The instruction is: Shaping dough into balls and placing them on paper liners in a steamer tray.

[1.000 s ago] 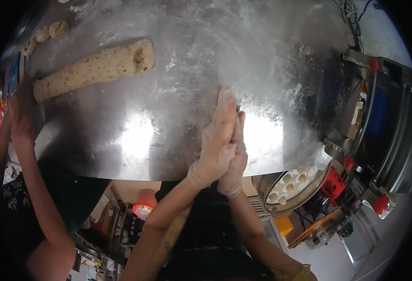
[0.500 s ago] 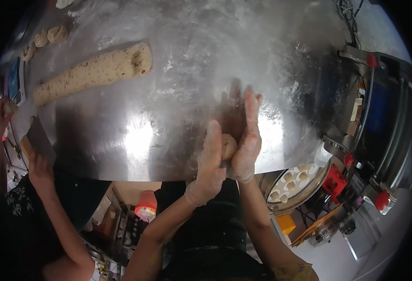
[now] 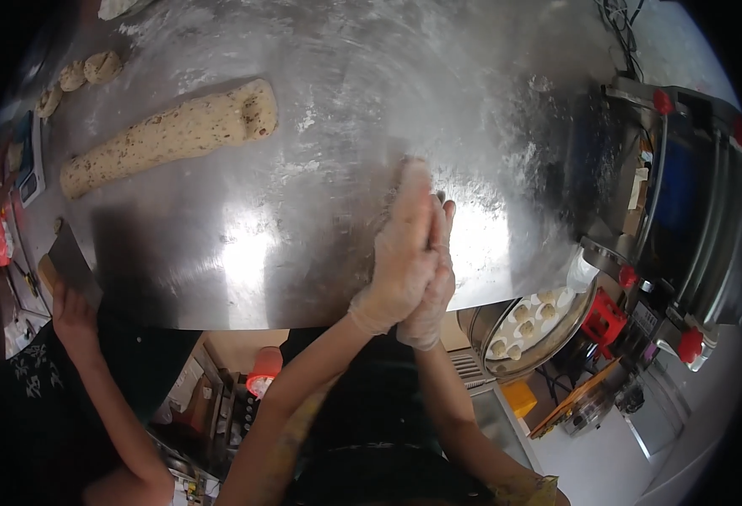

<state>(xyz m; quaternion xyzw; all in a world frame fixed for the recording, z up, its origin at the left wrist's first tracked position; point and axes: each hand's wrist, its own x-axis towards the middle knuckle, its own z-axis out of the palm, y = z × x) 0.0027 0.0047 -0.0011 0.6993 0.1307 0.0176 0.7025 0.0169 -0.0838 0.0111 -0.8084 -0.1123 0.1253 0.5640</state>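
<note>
Both of my hands wear clear plastic gloves and are pressed palm to palm over the near edge of the steel table (image 3: 329, 194). My left hand (image 3: 403, 257) lies across the nearer side, fingers straight and together, pointing away. Behind it, my right hand (image 3: 438, 278) is partly covered, with its fingertips showing at the right. The dough ball between the palms is hidden now. To the left on the table lies a thick log of speckled dough (image 3: 168, 135), its right end cut.
At the far left sit several dough balls (image 3: 102, 67). A co-worker's hand (image 3: 74, 314) holds a scraper (image 3: 73, 260) at the left edge. On the right are a round tray (image 3: 506, 373) with dough pieces, a red stool (image 3: 603, 322) and a machine with red knobs (image 3: 690, 346).
My palms have come together, the left sliding forward over the right, and the dough ball seen between them is now covered. At the far left, the co-worker's other hand has moved.
</note>
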